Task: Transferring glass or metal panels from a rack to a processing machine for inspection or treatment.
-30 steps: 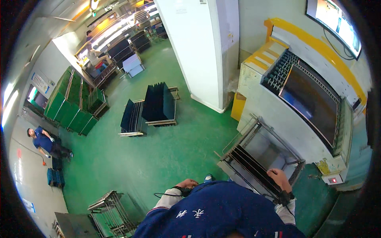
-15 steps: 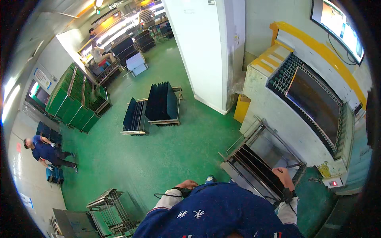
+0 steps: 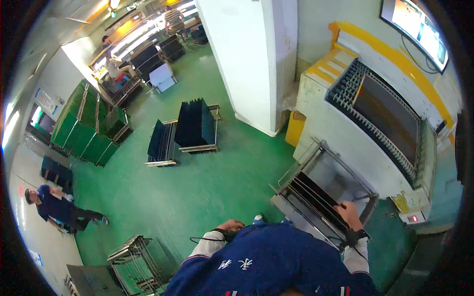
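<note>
Inspector: Rack (image 3: 323, 197), metal-framed, stands on the green floor (image 3: 207, 187) against the pale machine (image 3: 340, 133). Contents?

Operator: Thin dark panels (image 3: 316, 195) on edge between wire dividers, so the faces stay apart. My right hand (image 3: 349, 212) rests curled over the top panel's edge, near the rack's end.

Inspector: Left?

Operator: My left hand (image 3: 232, 226) sits at my waist beside a black cable (image 3: 205, 240); I cannot tell its grip.

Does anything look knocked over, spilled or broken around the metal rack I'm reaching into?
Nothing stands out. The right hand rests on dark panels standing evenly in the metal rack. The green floor shows no spill, and the other panel racks stand upright.
</note>
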`<state>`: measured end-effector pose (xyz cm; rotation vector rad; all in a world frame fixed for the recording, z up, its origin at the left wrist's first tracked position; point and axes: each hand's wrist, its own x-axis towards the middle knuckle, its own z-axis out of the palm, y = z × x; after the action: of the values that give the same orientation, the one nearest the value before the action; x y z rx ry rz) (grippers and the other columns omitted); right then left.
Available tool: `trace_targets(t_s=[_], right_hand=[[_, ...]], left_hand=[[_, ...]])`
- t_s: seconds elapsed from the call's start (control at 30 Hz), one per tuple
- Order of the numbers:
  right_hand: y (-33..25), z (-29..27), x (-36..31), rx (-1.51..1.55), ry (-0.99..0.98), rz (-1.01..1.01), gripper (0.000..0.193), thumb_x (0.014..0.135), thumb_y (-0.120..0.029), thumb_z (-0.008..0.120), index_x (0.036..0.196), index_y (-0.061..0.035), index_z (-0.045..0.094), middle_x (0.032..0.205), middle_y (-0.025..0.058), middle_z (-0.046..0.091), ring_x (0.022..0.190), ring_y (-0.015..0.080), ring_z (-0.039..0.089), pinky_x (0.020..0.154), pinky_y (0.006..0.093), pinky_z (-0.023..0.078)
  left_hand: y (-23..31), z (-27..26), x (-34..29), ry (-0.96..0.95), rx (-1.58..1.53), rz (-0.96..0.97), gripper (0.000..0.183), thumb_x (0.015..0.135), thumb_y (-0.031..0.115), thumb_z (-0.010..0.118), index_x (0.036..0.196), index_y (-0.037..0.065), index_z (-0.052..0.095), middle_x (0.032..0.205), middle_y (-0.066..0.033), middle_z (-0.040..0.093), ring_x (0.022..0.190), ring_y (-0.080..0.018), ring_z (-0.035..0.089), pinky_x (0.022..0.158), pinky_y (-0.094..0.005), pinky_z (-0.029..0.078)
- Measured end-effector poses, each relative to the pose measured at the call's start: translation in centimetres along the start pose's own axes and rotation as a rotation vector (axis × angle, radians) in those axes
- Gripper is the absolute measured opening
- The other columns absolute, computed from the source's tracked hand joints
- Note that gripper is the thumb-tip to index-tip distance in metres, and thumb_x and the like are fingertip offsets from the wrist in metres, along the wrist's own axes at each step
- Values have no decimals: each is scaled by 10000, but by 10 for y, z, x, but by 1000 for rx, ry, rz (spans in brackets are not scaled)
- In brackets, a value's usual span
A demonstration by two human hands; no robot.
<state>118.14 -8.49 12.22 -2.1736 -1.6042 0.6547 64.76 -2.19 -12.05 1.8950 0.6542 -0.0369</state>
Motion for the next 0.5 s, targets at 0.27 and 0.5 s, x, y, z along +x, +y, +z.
trace_targets(t_s=[0.27, 0.5], right_hand=[[-7, -1, -7, -166, 139, -254, 244, 737, -253, 598, 671, -19, 583, 669, 196, 549, 655, 395, 527, 568, 460, 398], [-45, -91, -29, -207, 296, -296, 221, 745, -255, 592, 662, -52, 569, 647, 146, 546, 640, 356, 532, 554, 442, 404]], left_hand=[[10, 1, 4, 2, -341, -344, 310, 752, 206, 625, 1038, 87, 614, 1098, -122, 589, 983, -268, 572, 869, -326, 445], [74, -22, 20, 38, -579, -690, 304, 777, 184, 621, 1041, 33, 614, 1073, -76, 610, 958, -184, 571, 812, -312, 461]])
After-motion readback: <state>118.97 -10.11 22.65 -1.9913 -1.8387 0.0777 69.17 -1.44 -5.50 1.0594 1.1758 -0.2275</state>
